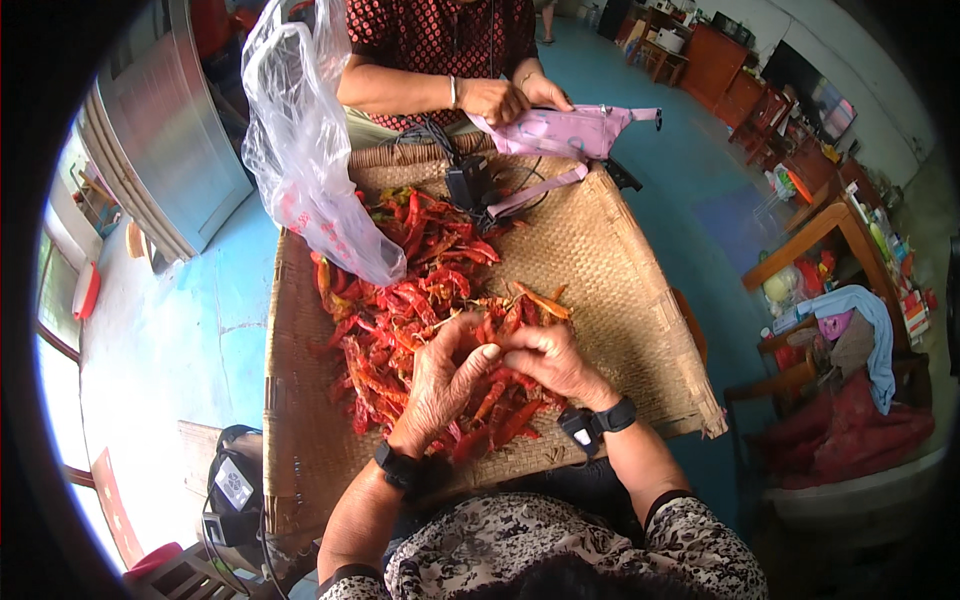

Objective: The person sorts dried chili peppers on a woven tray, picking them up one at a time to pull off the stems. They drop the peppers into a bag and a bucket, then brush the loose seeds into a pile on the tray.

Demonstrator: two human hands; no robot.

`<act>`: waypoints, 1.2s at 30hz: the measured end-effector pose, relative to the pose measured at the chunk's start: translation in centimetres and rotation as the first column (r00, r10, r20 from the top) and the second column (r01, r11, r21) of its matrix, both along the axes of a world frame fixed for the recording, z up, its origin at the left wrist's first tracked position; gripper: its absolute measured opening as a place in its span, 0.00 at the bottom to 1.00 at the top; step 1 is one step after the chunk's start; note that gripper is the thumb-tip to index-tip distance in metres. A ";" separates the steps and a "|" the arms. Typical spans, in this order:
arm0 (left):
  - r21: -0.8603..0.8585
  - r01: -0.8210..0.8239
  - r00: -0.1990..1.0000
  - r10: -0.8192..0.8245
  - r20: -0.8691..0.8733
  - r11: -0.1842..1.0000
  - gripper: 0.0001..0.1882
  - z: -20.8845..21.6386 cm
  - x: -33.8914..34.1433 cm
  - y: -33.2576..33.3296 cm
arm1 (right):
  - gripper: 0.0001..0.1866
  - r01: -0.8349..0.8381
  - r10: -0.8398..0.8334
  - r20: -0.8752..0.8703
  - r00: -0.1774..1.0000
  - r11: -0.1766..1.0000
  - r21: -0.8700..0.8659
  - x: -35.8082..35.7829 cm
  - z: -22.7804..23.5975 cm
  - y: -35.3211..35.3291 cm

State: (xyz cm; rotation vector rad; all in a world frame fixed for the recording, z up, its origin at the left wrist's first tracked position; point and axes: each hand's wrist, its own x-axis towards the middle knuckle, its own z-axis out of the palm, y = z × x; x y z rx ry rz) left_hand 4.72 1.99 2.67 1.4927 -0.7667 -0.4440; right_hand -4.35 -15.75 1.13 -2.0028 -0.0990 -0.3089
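Note:
A heap of dried red chili peppers (pixel 380 385), a few of them orange, lies on a shallow woven bamboo tray (pixel 620 270) in front of me. Over the near part of the heap, my left hand (pixel 448 378) is closed with its thumb and fingers on a red chili pepper. My right hand (pixel 557 362) meets it from the right, fingertips pinched at the same spot. The fingers partly cover the pepper, and slight blur hides its exact ends.
A clear plastic bag (pixel 330 210) rests on the tray's far left. A black adapter with cables (pixel 468 182) lies at its far edge. Opposite, another person's hands (pixel 510 97) handle a pink pouch (pixel 570 130). A cluttered wooden chair (pixel 840 330) stands right.

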 end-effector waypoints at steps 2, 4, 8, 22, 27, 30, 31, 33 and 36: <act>0.131 -0.013 0.996 0.001 0.088 0.991 0.23 1.0 0.2 0.4 | 0.06 0.122 -0.100 -0.105 0.989 0.965 0.231 -0.8 1.3 -1.4; 0.249 -0.035 0.959 -0.037 0.280 0.968 0.19 1.5 -0.2 0.6 | 0.08 0.200 -0.210 -0.063 0.976 0.736 0.646 -1.4 2.0 -3.5; 0.272 0.040 0.748 -0.210 0.630 0.961 0.17 0.3 -2.1 0.2 | 0.13 -0.101 -0.478 0.212 0.852 0.248 0.964 -4.3 3.2 -11.3; 0.570 -0.115 0.305 -0.517 0.799 0.813 0.24 -1.7 -3.9 -3.1 | 0.12 0.258 -0.396 -0.076 0.915 0.719 -0.645 2.1 -2.1 -6.6; 0.584 -0.122 0.445 -0.481 0.755 0.803 0.12 -2.8 -2.4 -3.0 | 0.07 0.350 -0.401 0.048 0.915 0.728 -0.590 1.1 -2.3 -6.4; 0.443 -0.149 0.520 -0.311 0.795 0.884 0.09 -4.3 -1.6 -2.4 | 0.06 0.463 -0.475 -0.009 0.880 0.862 -0.207 -0.3 -3.1 -8.4; 0.392 -0.151 0.574 -0.242 0.782 0.908 0.08 -4.6 -1.2 -2.0 | 0.06 0.487 -0.484 -0.058 0.873 0.870 0.080 -0.6 -1.6 -7.9; 0.323 -0.130 0.647 -0.167 0.744 0.937 0.07 -4.7 -0.8 -1.5 | 0.08 0.485 -0.524 -0.069 0.849 0.720 0.497 -2.0 0.4 -8.5; 0.304 -0.118 0.693 -0.140 0.707 0.945 0.06 -4.5 -1.0 -1.5 | 0.10 0.251 -0.679 0.147 0.719 0.451 0.856 -4.8 0.1 -12.4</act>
